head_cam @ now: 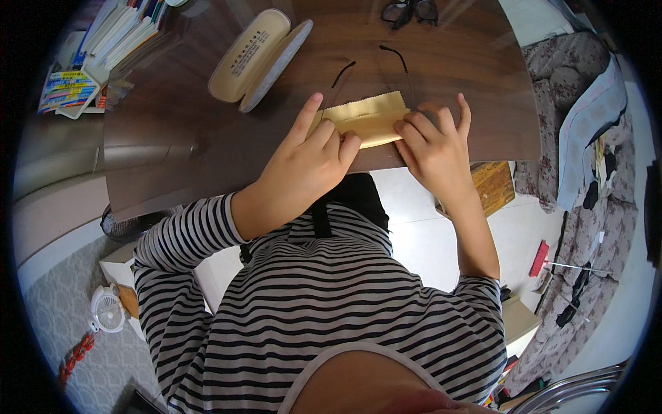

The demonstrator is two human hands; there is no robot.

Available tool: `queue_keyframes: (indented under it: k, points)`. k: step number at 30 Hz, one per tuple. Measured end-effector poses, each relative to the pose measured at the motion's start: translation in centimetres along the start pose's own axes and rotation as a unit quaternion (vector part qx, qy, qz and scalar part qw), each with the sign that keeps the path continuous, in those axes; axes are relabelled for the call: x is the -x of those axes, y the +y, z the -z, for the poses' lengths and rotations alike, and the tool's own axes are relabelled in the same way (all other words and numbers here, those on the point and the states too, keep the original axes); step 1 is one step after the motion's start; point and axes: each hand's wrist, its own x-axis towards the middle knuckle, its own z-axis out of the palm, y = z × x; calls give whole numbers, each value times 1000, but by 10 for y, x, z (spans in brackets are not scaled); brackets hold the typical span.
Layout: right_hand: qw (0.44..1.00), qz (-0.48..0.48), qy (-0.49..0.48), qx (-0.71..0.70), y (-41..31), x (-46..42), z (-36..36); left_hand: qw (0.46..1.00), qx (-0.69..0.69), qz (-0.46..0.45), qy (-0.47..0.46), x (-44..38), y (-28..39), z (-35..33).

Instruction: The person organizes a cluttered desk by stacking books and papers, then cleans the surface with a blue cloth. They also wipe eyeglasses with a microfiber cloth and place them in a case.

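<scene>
A yellow cleaning cloth (370, 120) with zigzag-cut edges is stretched between my two hands near the table's front edge. My left hand (315, 150) pinches its left side, index finger pointing away from me. At the right side my right hand (432, 137) grips the cloth, with the little finger raised. Beyond the cloth stick out two thin eyeglass temples (402, 59) with dark tips. The cloth hides the front of these glasses. To the left, a hard glasses case (253, 57) lies open, its cream lining bearing printed writing and its outside grey.
A dark-framed pair of glasses (411, 13) lies at the table's far side. Books (121, 36) are stacked at the far left of the brown wooden table (170, 114). A wooden stool (491, 189) stands below the right edge, near a floral sofa (563, 67).
</scene>
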Motion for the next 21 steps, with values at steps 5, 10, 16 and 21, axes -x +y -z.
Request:
queue_keyframes:
  k: [5, 10, 16, 21]
  points:
    - [1000, 7, -10, 2, 1, -2, 9, 1000, -12, 5, -8, 7, 4, -4]
    - [1000, 19, -5, -14, 1, -7, 17, 1000, -4, 27, -8, 10, 7, 1]
    - [998, 32, -25, -44, 5, -10, 13, 995, 86, 55, -21, 9, -1, 3]
    - [998, 38, -19, -46, 7, -19, 10, 996, 64, 62, -25, 5, -11, 1]
